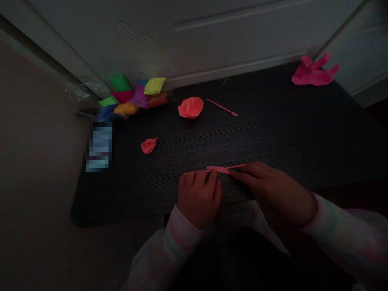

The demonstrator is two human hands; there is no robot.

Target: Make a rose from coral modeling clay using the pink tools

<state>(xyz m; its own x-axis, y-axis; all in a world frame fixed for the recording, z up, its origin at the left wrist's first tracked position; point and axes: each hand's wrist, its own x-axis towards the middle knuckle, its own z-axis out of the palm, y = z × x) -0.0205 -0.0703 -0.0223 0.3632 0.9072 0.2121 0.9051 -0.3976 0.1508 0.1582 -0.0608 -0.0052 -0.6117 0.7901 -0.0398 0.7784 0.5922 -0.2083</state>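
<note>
So far, a coral clay cup (190,107) sits shaped on the dark wood-grain worktop (273,133), while the left hand (198,198) and right hand (273,194) pinch a thin pink stick (218,169) between nearly closed fingers (242,173).

The room is dimly lit. A dark wood-grain desk (273,133) runs toward the far wall, set against a pale panelled door (242,32) with a heart-shaped ribbed emboss (136,46) on it. To the left and near, a beige floor (36,161) spreads out in shadow.
</note>
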